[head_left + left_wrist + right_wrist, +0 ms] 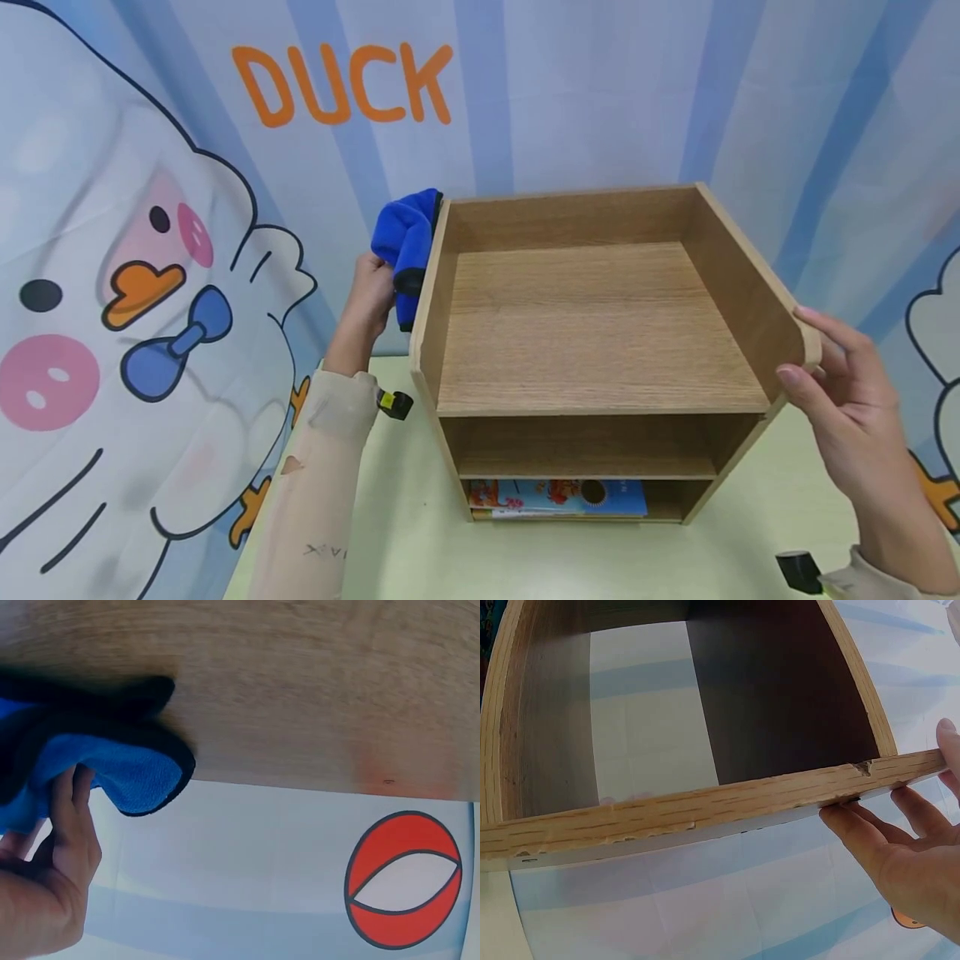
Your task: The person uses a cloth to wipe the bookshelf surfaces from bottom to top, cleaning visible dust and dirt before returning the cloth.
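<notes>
A wooden desktop shelf (600,333) with an open top tray and lower compartments stands on the pale table. My left hand (367,296) grips a bunched blue cloth (408,237) with black edging at the outer face of the shelf's left side panel. In the left wrist view, the cloth (146,780) lies against the wood, bunched over the fingers. My right hand (855,400) holds the front corner of the right side panel, thumb on the inside and fingers outside. The right wrist view shows fingers (870,840) along the outer face of that panel, below its chipped edge (705,806).
Books with blue, illustrated covers (558,496) lie in the lowest compartment. The light green table (570,562) extends around the shelf. Behind it hangs a blue striped curtain (585,92) with a large printed duck on the left.
</notes>
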Motion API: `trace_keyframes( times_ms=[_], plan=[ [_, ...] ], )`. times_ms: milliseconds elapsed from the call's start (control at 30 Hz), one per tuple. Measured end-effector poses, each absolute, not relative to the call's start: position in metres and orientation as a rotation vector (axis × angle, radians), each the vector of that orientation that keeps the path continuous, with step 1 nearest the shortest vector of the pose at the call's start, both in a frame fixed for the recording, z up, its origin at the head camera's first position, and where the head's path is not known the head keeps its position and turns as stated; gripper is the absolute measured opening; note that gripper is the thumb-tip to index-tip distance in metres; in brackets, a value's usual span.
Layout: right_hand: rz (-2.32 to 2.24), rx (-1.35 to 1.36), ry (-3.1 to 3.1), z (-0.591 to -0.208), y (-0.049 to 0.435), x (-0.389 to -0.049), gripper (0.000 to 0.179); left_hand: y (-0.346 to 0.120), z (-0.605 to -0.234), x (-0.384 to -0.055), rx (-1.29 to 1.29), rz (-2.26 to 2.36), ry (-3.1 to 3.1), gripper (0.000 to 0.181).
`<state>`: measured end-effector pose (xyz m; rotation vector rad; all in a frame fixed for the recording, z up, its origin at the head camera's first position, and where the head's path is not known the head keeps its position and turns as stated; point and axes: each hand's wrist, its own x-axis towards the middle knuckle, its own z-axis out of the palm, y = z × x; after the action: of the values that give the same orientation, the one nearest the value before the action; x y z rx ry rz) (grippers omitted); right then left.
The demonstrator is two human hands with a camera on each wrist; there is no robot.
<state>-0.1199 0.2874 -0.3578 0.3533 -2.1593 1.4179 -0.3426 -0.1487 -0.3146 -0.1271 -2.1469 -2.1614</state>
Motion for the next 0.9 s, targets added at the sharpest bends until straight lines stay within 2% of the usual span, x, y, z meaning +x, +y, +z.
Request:
trace_keyframes(
  times_ms=[433, 733, 900],
  plan=[
    [1.403, 0.348, -2.165, -0.357, 0.287, -0.12, 0.066, -0.152, -0.338, -0.35, -0.141, -1.961, -2.317, 0.04],
    [1.406, 0.346, -2.159, -0.359, 0.289, -0.119, 0.066, -0.149, -0.385, -0.355, -0.152, -1.764, -2.439, 0.035],
    [1.41, 0.339, -2.162, -0.36, 0.288, -0.118, 0.066, -0.148, -0.41, -0.354, -0.17, -1.751, -2.473, 0.027]
  ],
)
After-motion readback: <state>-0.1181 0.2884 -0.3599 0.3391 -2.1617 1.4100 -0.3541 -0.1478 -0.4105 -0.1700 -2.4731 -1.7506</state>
